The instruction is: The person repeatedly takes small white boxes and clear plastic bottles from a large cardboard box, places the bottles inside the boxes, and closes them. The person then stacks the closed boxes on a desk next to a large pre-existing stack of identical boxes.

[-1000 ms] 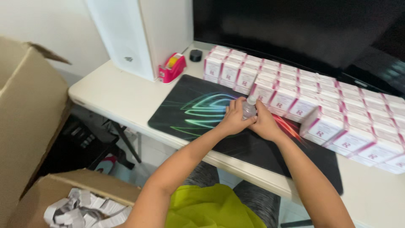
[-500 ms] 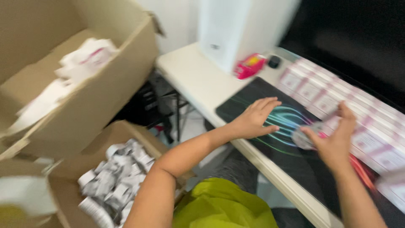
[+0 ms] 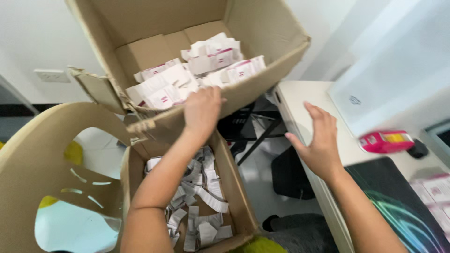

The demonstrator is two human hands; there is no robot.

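Two cardboard boxes sit to our left, one tipped above the other, and our left hand (image 3: 202, 108) reaches over the front wall of the upper box (image 3: 262, 70), where the small white cartons (image 3: 187, 79) with pink marks lie in a loose heap. The fingers of that hand curl down over the rim toward the heap; whether they have closed on a carton we cannot tell, since the fingertips are hidden behind the cardboard. Our right hand (image 3: 319, 143) hangs in the air above the edge of the desk (image 3: 300, 100), fingers spread and empty, touching nothing.

We judge the cartons to be light and thin-walled: stiff enough to hold shape, easy to crush if squeezed across the broad faces. The smooth printed card looks a little slippery, so a hold across the narrow sides, thumb against fingers, seems safest, one carton at a time or a few pinched side by side. They lie at odd angles, so the topmost near the front wall is the easiest to lift free.

The lower box (image 3: 234, 197) holds crumpled white paper strips (image 3: 201, 197). On the desk lie a pink tape dispenser (image 3: 385, 141) and a dark mat (image 3: 398, 201). A tan chair back (image 3: 51, 159) stands at far left.
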